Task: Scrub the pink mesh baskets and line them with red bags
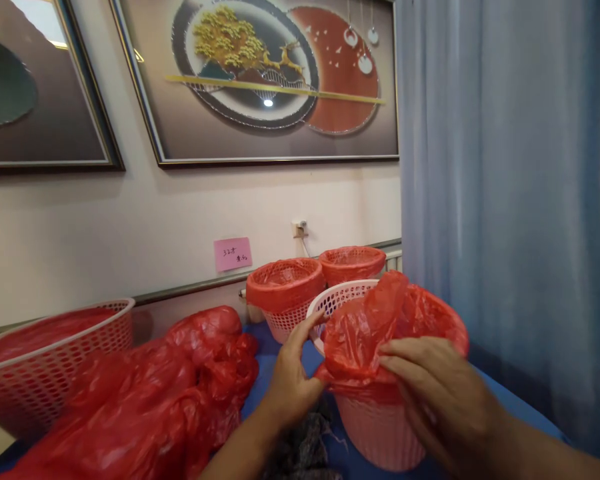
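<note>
In front of me a pink basket (377, 427) stands on the blue table, a red plastic bag (357, 340) drawn over its rim. Part of the bag stands up loosely in the middle. At the basket's left side, my left hand (293, 373) has its thumb on the bag's edge, with the index finger stretched up near a white basket (337, 297) behind. My right hand (440, 393) bends its fingers over the front right of the rim, fingertips closed on the bag. The rest of its grip is hidden.
A heap of red plastic bags (150, 393) lies left, beside a large pale basket (100, 330) with red plastic inside. Two bag-lined baskets (285, 283) (353, 263) stand at the back. Dark grey cloth-like material (303, 443) lies below my hands. A blue curtain (500, 167) hangs right.
</note>
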Action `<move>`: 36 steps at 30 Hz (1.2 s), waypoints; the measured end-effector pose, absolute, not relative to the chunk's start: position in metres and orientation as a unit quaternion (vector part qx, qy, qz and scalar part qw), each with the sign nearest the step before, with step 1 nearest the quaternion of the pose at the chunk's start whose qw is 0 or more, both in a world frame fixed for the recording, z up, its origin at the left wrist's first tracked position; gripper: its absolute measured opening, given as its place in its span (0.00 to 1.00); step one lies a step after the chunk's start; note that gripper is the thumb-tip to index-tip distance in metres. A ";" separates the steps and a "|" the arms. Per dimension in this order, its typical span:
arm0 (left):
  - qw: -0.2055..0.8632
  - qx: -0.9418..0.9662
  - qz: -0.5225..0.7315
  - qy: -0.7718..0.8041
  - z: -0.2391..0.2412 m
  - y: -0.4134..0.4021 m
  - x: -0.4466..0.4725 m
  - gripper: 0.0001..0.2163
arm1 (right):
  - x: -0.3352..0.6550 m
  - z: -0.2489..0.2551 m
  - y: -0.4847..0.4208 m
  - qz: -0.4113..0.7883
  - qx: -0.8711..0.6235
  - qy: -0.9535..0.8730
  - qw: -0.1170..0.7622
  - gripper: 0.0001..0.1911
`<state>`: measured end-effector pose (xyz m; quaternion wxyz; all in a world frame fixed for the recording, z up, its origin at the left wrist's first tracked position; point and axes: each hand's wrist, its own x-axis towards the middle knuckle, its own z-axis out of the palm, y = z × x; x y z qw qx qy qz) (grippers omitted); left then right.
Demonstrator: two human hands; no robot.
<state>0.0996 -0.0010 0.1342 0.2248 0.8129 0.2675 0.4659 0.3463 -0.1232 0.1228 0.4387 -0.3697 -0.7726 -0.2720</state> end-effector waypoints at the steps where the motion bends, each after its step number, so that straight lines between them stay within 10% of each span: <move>1: 0.232 0.806 0.472 0.273 0.134 -0.004 0.100 0.30 | 0.332 0.121 -0.123 -0.282 -0.374 -0.768 0.438 0.24; 17: 0.113 0.755 0.576 0.294 0.139 0.002 0.102 0.16 | 0.317 0.110 -0.099 -0.345 -0.381 -0.735 0.442 0.10; 27: 0.272 0.635 0.585 0.424 0.105 0.044 0.082 0.11 | 0.327 0.107 -0.105 -0.326 -0.375 -0.733 0.463 0.09; 36: 0.092 0.766 0.544 0.329 0.137 -0.012 0.087 0.16 | 0.326 0.108 -0.101 -0.316 -0.365 -0.728 0.486 0.07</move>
